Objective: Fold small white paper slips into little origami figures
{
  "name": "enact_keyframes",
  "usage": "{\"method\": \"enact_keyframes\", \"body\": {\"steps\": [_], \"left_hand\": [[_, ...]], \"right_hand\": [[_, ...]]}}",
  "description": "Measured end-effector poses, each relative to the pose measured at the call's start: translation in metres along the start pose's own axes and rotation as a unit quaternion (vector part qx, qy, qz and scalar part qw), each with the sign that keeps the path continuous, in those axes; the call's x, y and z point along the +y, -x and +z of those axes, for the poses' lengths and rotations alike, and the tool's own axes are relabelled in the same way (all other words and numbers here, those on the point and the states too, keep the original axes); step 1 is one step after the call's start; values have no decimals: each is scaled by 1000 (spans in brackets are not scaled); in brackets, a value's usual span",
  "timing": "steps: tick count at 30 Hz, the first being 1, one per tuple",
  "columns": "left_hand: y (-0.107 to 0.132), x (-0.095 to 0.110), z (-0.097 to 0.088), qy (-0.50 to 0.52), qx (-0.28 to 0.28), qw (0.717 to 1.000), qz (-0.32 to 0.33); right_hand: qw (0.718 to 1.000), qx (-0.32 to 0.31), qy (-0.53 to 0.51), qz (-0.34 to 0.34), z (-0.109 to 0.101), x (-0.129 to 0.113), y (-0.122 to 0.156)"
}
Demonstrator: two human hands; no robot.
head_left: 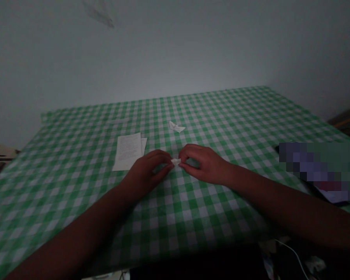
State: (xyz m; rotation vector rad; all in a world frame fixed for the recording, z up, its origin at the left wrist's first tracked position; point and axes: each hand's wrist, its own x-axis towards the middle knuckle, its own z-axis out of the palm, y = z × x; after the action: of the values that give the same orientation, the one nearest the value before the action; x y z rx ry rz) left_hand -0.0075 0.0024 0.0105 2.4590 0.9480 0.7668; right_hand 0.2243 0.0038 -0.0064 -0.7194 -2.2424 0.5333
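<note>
The left hand [148,168] has its thumb and fingertips pinched together on one end of a small, pale, crumpled-looking piece of folded paper [175,161], and the right hand [203,161] pinches the other end in the same way, fingers curled over and thumb below. The folded piece is between the two hands, low over the worktop [212,112], which is spread with a green-and-white checked cloth; whether it touches the cloth I cannot tell. Its exact shape is too small and too covered by the fingers to read, so I judge the folding to be under way rather than finished. Just beyond the hands lies a white, angular, boat-like folded paper [177,127], apart from both and apparently complete. Beside the left hand, a white rectangular sheet of printed paper [128,149] lies flat, partly over a second pale sheet [144,144] that shows at its right edge; these look unfolded, so any work on them appears yet to be done. Farther off to the right, near the right forearm, rests a dark-edged flat object [310,171] whose surface is obscured by pixelation.
</note>
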Motion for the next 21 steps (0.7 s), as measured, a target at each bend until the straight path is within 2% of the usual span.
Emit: {"method": "enact_keyframes", "body": {"steps": [9,15,21], "left_hand": [[1,6,1,4,18,996,-83],[4,8,7,38,28,994,-100],[6,7,10,45,42,993,-102]], "right_hand": [[998,52,-25,27,3,-4,0],[993,83,-62,58,7,-10,-1],[990,76,-90,77,10,-13,2]]}}
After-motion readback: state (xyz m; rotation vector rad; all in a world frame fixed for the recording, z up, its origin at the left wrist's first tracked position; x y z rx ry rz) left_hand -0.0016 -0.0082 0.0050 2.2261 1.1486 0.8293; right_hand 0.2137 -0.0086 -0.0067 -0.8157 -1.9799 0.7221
